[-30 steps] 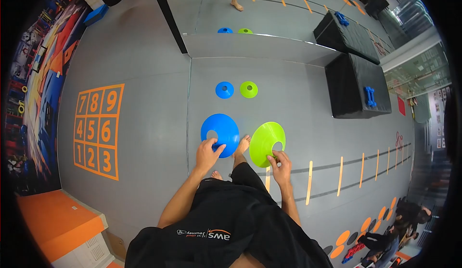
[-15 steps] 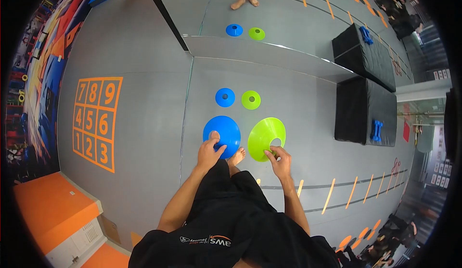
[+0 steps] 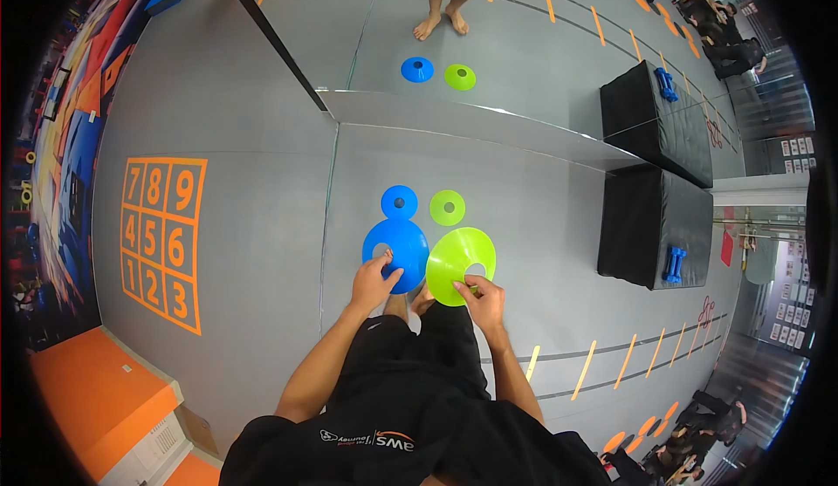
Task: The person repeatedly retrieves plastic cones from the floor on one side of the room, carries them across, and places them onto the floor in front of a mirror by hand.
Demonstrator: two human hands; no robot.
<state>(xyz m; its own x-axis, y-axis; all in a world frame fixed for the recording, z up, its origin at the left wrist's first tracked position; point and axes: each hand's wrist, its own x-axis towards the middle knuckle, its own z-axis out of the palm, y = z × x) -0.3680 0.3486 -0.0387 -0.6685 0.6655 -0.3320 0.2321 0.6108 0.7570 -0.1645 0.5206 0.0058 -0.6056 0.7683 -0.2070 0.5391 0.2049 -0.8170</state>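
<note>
My left hand [image 3: 374,284] pinches a blue disc cone [image 3: 402,246] at its centre hole, thumb on the near side. A green disc cone [image 3: 454,255] is gripped between the thumb and fingers of my right hand [image 3: 482,298], beside its hole. The two held cones are side by side, their edges very close. On the grey floor just beyond them lie another blue cone [image 3: 399,202] on the left and another green cone [image 3: 447,208] on the right.
A mirror's lower edge [image 3: 489,106] runs beyond the floor cones. At right stands a black padded box [image 3: 642,224] with blue dumbbells [image 3: 675,265]. An orange number grid [image 3: 163,242] marks the left floor; a floor ladder [image 3: 624,361] lies right. Several people [image 3: 711,420] are at lower right.
The held cones have come closer together, the green one moving left. The floor cones now appear lower in view and nearer the held ones. More of my legs shows in the mirror.
</note>
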